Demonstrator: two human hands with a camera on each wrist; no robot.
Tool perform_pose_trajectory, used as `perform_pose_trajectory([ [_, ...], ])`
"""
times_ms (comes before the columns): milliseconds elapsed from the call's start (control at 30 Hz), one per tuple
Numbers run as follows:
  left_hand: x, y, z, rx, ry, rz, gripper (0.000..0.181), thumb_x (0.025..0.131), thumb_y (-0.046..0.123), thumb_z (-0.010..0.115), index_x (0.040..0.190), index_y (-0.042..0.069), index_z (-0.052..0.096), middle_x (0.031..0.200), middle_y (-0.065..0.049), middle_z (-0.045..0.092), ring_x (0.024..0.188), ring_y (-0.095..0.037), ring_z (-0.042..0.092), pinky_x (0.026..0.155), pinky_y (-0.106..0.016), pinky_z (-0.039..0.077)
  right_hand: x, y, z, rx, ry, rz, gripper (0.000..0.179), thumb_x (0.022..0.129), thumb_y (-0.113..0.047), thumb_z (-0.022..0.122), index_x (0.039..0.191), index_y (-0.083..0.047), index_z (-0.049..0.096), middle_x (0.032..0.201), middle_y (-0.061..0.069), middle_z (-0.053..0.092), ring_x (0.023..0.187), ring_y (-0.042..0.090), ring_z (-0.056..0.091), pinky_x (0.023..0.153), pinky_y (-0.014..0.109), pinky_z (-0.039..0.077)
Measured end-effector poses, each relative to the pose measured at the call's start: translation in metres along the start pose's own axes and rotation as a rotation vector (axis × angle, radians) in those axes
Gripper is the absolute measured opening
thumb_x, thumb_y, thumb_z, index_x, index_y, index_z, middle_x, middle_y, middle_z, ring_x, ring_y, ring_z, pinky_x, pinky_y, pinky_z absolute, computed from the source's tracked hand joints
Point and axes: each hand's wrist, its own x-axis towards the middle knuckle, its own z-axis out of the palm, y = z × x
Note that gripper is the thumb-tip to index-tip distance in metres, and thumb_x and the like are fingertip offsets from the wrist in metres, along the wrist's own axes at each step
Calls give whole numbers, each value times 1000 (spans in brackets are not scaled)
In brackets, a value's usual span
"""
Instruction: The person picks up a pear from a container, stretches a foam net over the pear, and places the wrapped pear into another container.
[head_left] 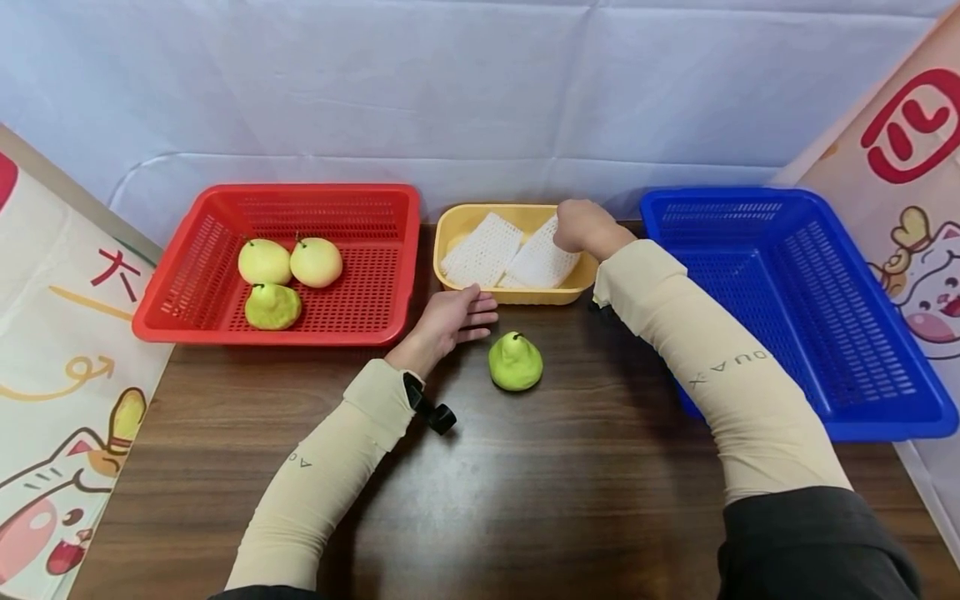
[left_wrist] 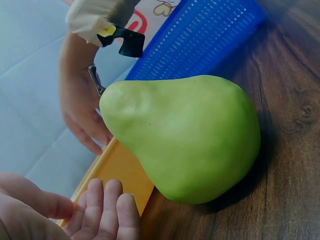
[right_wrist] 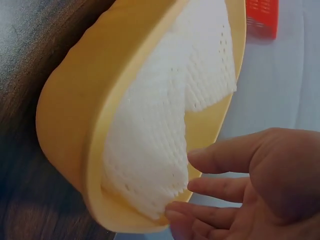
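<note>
White foam fruit nets (head_left: 483, 250) lie flat in a yellow basket (head_left: 517, 296) at the back middle. My right hand (head_left: 590, 227) reaches over the basket's right end. In the right wrist view its thumb and fingers are apart, with the fingertips right at the edge of the nearer foam net (right_wrist: 147, 125). A green pear (head_left: 515, 362) stands upright on the table in front of the basket, stem up; it looms large in the left wrist view. To the left of that pear, my left hand (head_left: 450, 321) has its fingers extended near the basket's front edge, holding nothing.
At the back left, a red basket (head_left: 345, 336) contains two round pale yellow pears (head_left: 317, 262) and a greenish pear (head_left: 272, 307). A blue basket (head_left: 885, 429) stands to the right, partly behind my right sleeve. Behind everything hangs a pale cloth (head_left: 360, 92).
</note>
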Motion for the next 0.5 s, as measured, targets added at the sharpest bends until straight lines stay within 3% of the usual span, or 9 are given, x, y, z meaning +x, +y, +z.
perform_pose_trajectory([
  [267, 0, 1, 2, 2, -5, 6, 42, 111, 27, 45, 132, -4, 63, 133, -21, 64, 101, -21, 71, 66, -25, 59, 2, -1, 5, 39, 48, 104, 36, 99, -13, 45, 128, 3, 58, 136, 24, 55, 104, 34, 51, 83, 45, 49],
  [400, -1, 1, 3, 3, -4, 11, 42, 111, 26, 44, 132, -4, 63, 133, -22, 64, 111, -27, 70, 66, -25, 60, 3, 2, 9, 47, 67, 110, 33, 98, -12, 46, 124, 2, 59, 133, 24, 56, 106, 35, 52, 87, 48, 51],
  [500, -1, 1, 2, 5, -3, 9, 42, 111, 26, 44, 132, -4, 63, 134, -21, 64, 113, -27, 69, 67, -25, 60, 5, 3, 12, 23, 119, 52, 40, 97, -10, 47, 134, 1, 56, 138, 26, 52, 118, 39, 51, 96, 53, 50],
])
